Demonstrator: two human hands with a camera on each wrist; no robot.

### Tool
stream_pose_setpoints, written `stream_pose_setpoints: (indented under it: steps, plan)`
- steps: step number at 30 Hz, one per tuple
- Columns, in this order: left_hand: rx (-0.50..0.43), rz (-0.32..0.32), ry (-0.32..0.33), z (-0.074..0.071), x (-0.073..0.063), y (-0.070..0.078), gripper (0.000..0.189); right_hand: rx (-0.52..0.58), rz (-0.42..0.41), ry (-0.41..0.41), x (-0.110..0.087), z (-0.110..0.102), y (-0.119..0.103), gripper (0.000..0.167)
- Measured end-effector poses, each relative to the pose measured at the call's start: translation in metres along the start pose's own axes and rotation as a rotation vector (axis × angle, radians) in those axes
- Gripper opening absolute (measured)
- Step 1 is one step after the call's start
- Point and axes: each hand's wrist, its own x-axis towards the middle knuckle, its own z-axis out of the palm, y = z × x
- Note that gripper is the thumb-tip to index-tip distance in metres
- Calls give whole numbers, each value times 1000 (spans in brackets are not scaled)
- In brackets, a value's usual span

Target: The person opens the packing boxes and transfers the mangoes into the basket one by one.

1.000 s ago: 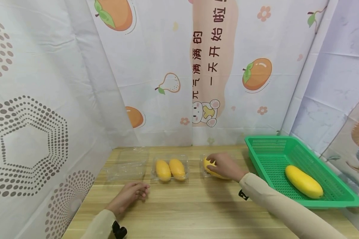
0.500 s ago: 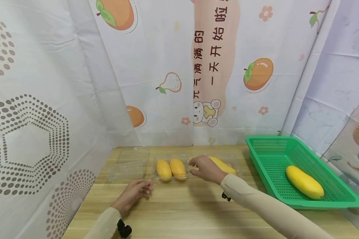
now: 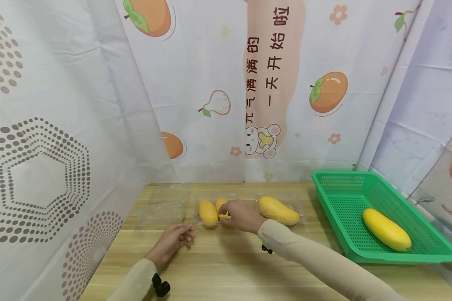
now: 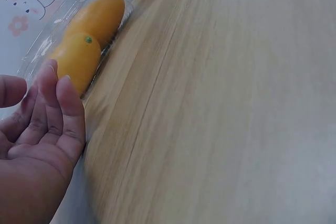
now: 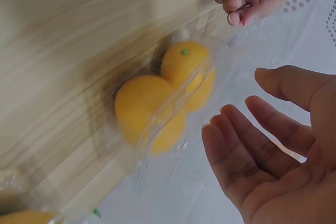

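Observation:
Two orange-yellow mangoes, the left one and the right one, lie side by side in a clear plastic box at mid-table. Over the right mango reaches my right hand, overlapping part of it in the head view. The right wrist view shows its fingers spread and relaxed beside the box, nothing between them. My left hand rests on the table just left of and nearer than that box, palm turned up and fingers loosely bent, holding nothing.
A second clear box on the right holds a longer yellow fruit. Another clear plastic box, with its lid raised, stands at the left. The green basket at the right contains one more long yellow fruit.
My right hand has left the long yellow fruit in the right box and moved left to the middle box. The left hand has stayed nearly still.

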Motion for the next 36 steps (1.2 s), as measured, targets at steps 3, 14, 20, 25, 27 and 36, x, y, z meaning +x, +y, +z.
stream_pose_setpoints:
  steps: [3,14,20,25,27,36]
  plan:
    - [-18,5,9,1,1,-1,35,-11,-58,11,5,5,-5,24]
    - [-40,6,1,5,5,-2,38,-104,-85,48,21,21,-13,26]
    - [-46,-3,1,8,6,0,41,-148,-69,38,24,24,-17,27]
    - [-66,-4,6,10,7,1,40,-189,-63,24,28,26,-22,27]
    - [-77,2,8,10,7,1,39,-185,-72,21,31,27,-24,27]
    - [-105,33,29,14,7,-1,26,-250,-94,19,47,38,-34,22]
